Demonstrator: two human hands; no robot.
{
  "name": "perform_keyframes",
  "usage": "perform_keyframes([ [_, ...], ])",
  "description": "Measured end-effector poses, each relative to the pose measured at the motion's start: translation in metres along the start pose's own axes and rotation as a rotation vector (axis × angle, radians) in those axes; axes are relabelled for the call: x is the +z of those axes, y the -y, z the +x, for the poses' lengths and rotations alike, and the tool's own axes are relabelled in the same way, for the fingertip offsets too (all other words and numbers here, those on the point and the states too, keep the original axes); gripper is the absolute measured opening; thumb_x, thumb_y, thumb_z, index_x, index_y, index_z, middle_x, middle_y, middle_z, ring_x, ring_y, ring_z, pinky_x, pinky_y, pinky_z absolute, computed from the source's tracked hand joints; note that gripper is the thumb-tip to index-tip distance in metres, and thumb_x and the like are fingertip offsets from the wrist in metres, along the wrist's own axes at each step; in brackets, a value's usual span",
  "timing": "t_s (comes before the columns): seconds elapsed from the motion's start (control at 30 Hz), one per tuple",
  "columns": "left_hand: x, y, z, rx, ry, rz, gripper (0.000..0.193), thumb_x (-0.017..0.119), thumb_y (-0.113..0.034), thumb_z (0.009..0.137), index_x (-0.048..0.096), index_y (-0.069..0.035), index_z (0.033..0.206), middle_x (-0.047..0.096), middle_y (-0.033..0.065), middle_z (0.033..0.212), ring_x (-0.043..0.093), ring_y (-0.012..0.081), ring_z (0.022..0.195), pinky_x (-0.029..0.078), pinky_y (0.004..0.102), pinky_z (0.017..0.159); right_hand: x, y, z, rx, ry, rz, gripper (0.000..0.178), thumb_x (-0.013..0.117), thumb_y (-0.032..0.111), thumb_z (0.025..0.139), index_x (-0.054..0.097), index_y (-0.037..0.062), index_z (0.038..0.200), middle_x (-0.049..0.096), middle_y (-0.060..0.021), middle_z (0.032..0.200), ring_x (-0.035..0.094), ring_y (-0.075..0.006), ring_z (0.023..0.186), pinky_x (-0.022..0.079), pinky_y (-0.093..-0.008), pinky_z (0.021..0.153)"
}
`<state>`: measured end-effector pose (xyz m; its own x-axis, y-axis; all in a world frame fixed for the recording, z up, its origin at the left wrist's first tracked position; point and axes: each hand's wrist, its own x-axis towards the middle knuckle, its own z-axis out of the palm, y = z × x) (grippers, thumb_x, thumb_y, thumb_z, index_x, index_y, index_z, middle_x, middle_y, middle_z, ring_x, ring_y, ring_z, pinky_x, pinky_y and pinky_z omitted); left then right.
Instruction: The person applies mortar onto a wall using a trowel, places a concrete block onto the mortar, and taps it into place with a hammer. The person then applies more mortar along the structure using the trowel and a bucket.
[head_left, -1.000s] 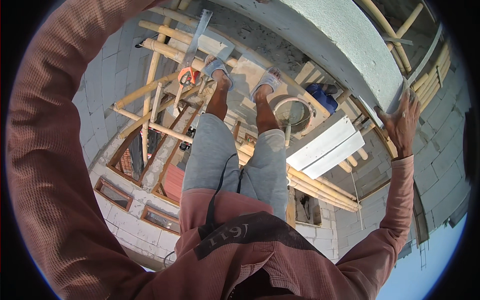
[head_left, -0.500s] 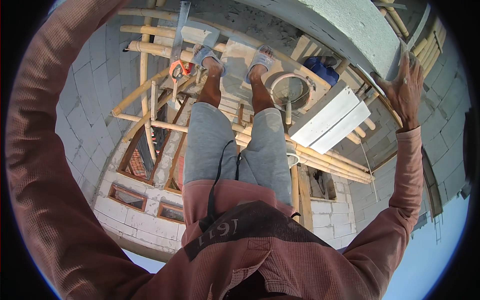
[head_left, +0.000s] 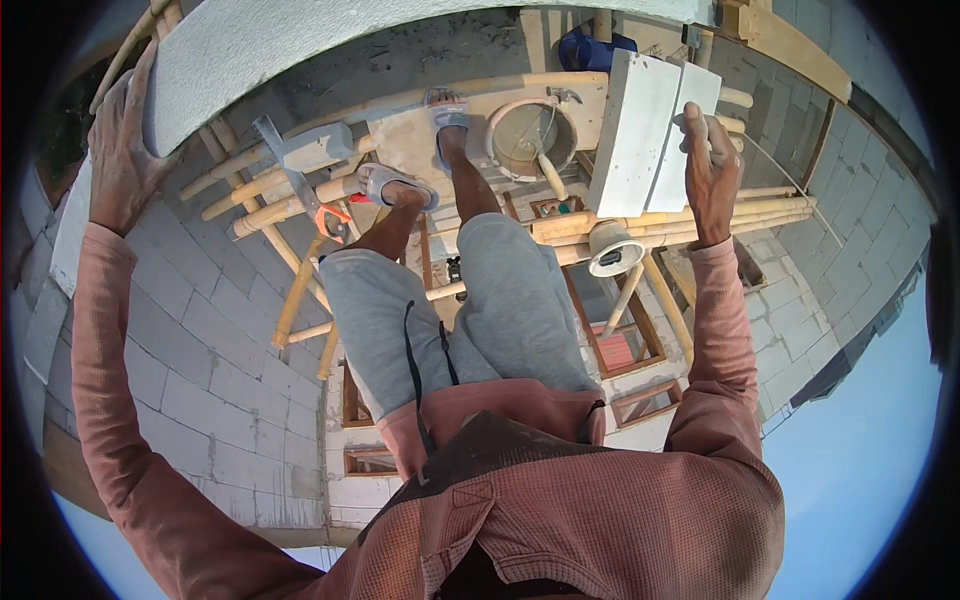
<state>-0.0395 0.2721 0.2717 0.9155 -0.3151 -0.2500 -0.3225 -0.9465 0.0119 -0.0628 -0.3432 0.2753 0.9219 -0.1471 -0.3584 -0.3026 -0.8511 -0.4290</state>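
My left hand [head_left: 126, 152] is at the upper left, its fingers and thumb around the end of a long pale concrete block [head_left: 290, 35] that spans the top of the view. The thumb lies along the near side of that block. Lower and to the right, my right hand [head_left: 712, 172] hovers in front of two white blocks [head_left: 632, 130] lying side by side. Its fingers are loosely bent, apart, and nothing shows in them; whether a fingertip touches the white blocks I cannot tell.
A mortar bucket [head_left: 497, 145] with a handled tool stands right of my sandalled feet. A handsaw [head_left: 290, 175] with an orange handle lies at the left. Bamboo poles [head_left: 670, 222] form the scaffold, with gaps down to window frames. A white pail [head_left: 612, 250] hangs lower. Grey block walls flank both sides.
My right hand has left the block's right end and come down beside the white blocks. My left hand has come into view on the block's left end. My left foot has shifted back.
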Motion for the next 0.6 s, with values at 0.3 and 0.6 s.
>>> perform_keyframes([
  [0.3, -0.003, -0.027, 0.007, -0.012, 0.093, -0.042, 0.115, 0.086, -0.038, 0.072, 0.015, -0.007, 0.157, 0.033, 0.0228, 0.148, 0.035, 0.0401, 0.137, 0.029, 0.0478, 0.115, 0.187, -0.353, -0.1, 0.469, 0.298, 0.014, 0.03, 0.061, 0.034, 0.094, 0.067, 0.0077, 0.105, 0.066, -0.0065, 0.079, 0.066, -0.0161, 0.07, 0.05, -0.032, 0.066],
  [0.6, -0.031, -0.022, -0.006, -0.286, 0.086, -0.215, 0.122, 0.079, -0.067, 0.07, 0.019, 0.0, 0.152, 0.031, 0.0189, 0.15, 0.033, 0.0329, 0.138, 0.029, 0.0493, 0.113, 0.429, -0.55, -0.077, 0.614, 0.438, 0.453, 0.043, 0.068, 0.017, 0.09, 0.054, 0.0066, 0.13, 0.066, -0.0056, 0.112, 0.059, -0.0188, 0.103, 0.049, -0.0361, 0.083],
])
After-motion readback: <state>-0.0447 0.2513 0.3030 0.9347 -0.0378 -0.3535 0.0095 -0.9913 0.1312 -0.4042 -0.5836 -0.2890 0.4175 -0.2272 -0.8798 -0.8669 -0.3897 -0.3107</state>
